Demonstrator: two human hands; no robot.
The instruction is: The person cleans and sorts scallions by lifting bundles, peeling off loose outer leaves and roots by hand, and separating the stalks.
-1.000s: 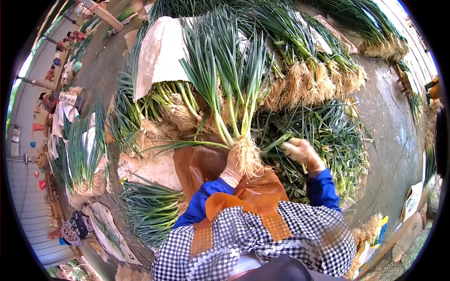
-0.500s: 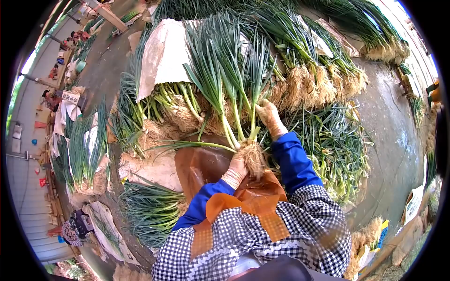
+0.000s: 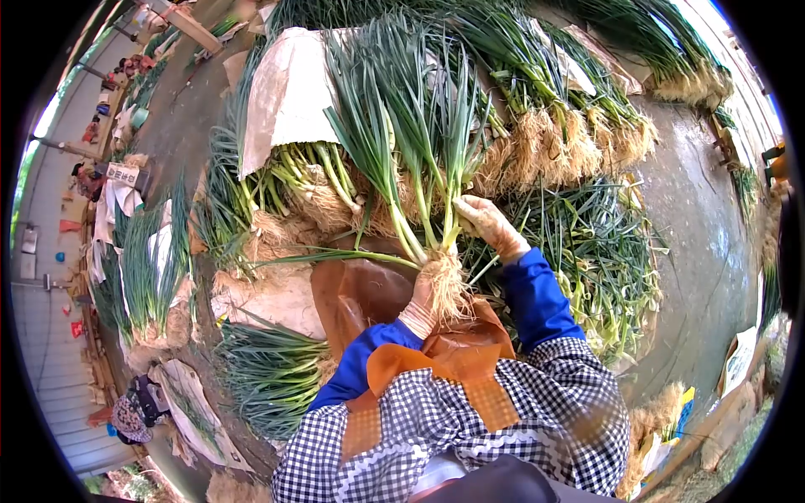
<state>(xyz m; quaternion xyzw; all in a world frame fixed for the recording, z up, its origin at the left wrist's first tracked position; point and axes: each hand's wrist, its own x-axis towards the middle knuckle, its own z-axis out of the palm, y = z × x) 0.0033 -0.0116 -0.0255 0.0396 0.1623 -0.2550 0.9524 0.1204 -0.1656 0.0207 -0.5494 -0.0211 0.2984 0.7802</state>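
Observation:
A small bunch of green onions (image 3: 426, 220) stands with its leaves pointing away from me and its pale, stringy roots (image 3: 447, 285) nearest my body. My left hand (image 3: 422, 300), in a pale glove, is closed round the root end; the roots partly cover its fingers. The gloved fingers of my right hand (image 3: 489, 226) are pinched together at the right-hand stalk of the bunch, partway up. Exactly which layer they grip is too small to tell. One long leaf (image 3: 344, 253) sticks out to the left from the base. Below lies a brown apron (image 3: 348, 293) over my lap.
Large piles of green onions with roots (image 3: 545, 151) lie ahead, partly under a pale sheet (image 3: 295, 92). Loose leaves (image 3: 595, 260) are heaped at the right. Another bunch (image 3: 272, 377) lies by my left elbow. Wet floor (image 3: 704, 226) stretches along the right.
My right hand has moved slightly right and toward me, with its fingertips still by the stalk. The left hand keeps hold of the root end, almost in place.

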